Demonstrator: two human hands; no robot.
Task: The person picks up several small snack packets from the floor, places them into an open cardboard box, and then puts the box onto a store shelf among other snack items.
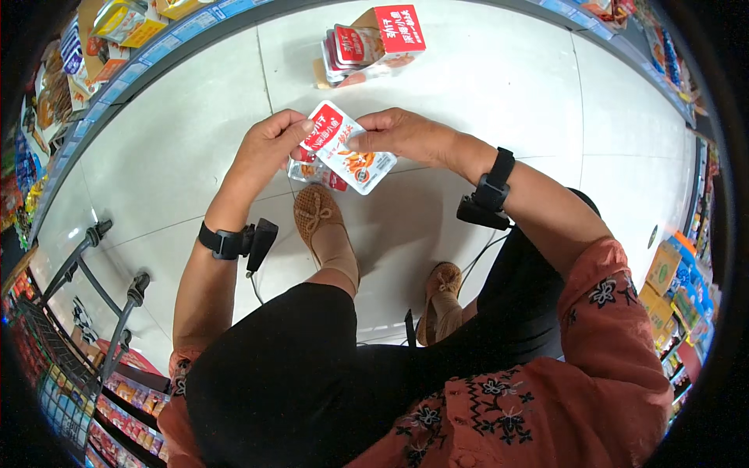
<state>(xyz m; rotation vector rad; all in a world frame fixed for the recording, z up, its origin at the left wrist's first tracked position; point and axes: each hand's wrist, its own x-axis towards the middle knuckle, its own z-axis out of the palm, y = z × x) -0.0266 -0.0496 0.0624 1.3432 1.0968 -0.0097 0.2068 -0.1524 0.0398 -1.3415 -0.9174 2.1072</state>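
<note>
Between my two hands is a flat red-and-white snack packet (351,149) with a picture of food and printed writing. My left hand (266,146) pinches its upper left corner with the thumb on top. From the other side, my right hand (404,137) grips its right edge, thumb across the front. Below it, partly hidden, another snack packet (316,172) shows near the tip of my shoe; I cannot tell whether it is held or lies on the floor. Beyond my hands, an open red-and-white display box (401,32) lies on the floor with several similar packets (354,50) in it.
Pale floor tiles (497,70) surround my feet. A wire shopping cart (108,286) stands at the left. Store shelving (169,44) with packaged goods curves along the left and top. Boxes and packages (661,281) are stacked at the right. Straps with black devices (491,193) are on both wrists.
</note>
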